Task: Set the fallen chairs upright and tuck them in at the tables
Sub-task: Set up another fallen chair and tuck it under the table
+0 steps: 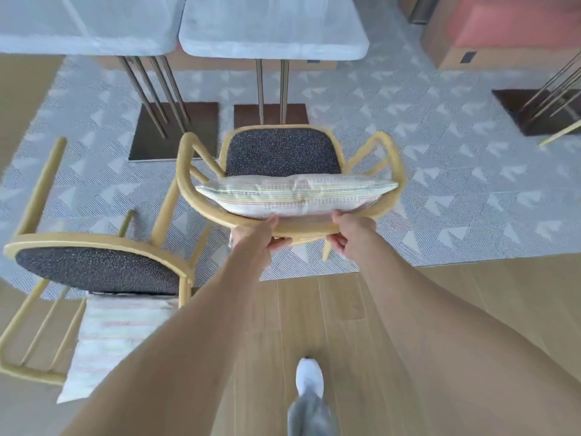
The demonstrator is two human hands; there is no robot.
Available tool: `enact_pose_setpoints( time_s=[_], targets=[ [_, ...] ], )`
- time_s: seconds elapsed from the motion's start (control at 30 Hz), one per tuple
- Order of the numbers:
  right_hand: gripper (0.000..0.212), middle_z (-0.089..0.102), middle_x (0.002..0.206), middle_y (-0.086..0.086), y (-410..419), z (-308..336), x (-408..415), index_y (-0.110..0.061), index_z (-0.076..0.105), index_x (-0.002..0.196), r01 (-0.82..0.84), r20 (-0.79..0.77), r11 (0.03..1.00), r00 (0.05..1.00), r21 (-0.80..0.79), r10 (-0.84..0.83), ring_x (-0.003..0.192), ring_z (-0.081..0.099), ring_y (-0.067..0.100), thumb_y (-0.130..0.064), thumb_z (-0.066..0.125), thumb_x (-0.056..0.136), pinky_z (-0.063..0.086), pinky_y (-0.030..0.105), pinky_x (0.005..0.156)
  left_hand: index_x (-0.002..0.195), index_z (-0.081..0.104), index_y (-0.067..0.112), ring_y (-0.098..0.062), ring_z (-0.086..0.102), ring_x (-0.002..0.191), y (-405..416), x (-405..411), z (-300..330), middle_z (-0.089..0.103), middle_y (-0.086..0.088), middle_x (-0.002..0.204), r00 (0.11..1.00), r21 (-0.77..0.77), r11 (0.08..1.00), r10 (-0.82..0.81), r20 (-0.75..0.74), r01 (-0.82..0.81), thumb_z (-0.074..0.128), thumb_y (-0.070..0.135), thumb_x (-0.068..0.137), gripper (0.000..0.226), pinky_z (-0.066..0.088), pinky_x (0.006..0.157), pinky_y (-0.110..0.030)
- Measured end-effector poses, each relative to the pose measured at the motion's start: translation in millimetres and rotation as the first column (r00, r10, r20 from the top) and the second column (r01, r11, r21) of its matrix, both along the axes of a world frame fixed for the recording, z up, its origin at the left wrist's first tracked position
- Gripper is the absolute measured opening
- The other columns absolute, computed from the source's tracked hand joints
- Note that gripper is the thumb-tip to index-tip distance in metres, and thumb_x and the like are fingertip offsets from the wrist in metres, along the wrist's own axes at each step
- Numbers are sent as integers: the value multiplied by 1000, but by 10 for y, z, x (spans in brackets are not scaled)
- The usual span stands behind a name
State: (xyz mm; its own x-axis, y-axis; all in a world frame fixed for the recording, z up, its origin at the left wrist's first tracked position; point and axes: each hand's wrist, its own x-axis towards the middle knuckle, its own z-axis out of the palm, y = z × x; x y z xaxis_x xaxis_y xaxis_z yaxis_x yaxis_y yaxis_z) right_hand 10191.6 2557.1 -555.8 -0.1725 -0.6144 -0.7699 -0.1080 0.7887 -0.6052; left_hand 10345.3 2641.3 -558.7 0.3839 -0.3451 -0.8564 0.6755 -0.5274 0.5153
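**One chair up and facing the tables, one still on its side**

A patterned grey carpet (440, 184) covers the far half of the floor, meeting pale wooden floorboards (298, 325) nearer the person. At the top stand two tables side by side, a left tabletop (78, 23) and a right tabletop (273, 26), each wrapped in a whitish covering and carried on thin metal legs above a dark square base.

The upright chair (279, 152), yellow-framed with a dark speckled seat, stands on the carpet just short of the right table's base, its seat facing the tables. A striped cushion (295, 195) leans against the inside of its curved backrest.

The fallen chair (97, 269) lies on its side at the left, partly on carpet and partly on boards, legs pointing up and away. A second striped cushion (110, 341) lies against it on the boards.

The left hand (254, 236) grips the backrest rail of the upright chair, fingers curled under it and thumb on top. The right hand (352, 236) grips the same rail just beside it, fingers wrapped round the wood.

A white shoe (309, 377) steps on the boards below.
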Motion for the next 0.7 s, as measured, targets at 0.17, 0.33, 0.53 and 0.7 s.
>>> enact_pose_setpoints(
  time_s=[0.17, 0.33, 0.53, 0.7],
  targets=[
    [34, 72, 89, 11, -587, 35, 317, -6, 54, 83, -47, -57, 998, 997, -36, 45, 69, 72, 20, -33, 76, 89, 59, 28, 58, 115, 58, 12, -29, 75, 61, -613, 301, 99, 72, -14, 106, 1000, -2, 1000, -15, -14, 15, 82, 20, 79, 44, 56, 38, -32],
    [32, 70, 85, 11, -873, 7, 416, -4, 54, 91, -107, -72, 994, 992, 14, 108, 66, 71, 20, -30, 73, 91, 62, 32, 66, 115, 61, 4, -34, 76, 67, -897, 478, 12, 70, -20, 103, 999, 31, 1000, -3, -52, 5, 82, 12, 77, 43, 63, 68, -33],
    [31, 68, 106, 16, -842, 141, 377, -4, 57, 100, -113, -17, 993, 993, 30, 113, 81, 72, 25, -29, 73, 92, 62, 32, 66, 116, 60, 3, -32, 76, 72, -856, 441, 54, 70, -20, 92, 998, 11, 998, -58, -14, 58, 81, 20, 80, 45, 62, 81, -38],
    [22, 64, 90, 21, -448, 513, 514, 0, 56, 115, -149, 50, 988, 988, 50, 146, 88, 69, 31, -17, 48, 104, 62, 43, 85, 114, 59, -1, -34, 75, 83, -505, 419, 253, 72, -21, 97, 995, -37, 998, -50, 84, 53, 64, 35, 96, 41, 62, 79, -47]
  ],
)
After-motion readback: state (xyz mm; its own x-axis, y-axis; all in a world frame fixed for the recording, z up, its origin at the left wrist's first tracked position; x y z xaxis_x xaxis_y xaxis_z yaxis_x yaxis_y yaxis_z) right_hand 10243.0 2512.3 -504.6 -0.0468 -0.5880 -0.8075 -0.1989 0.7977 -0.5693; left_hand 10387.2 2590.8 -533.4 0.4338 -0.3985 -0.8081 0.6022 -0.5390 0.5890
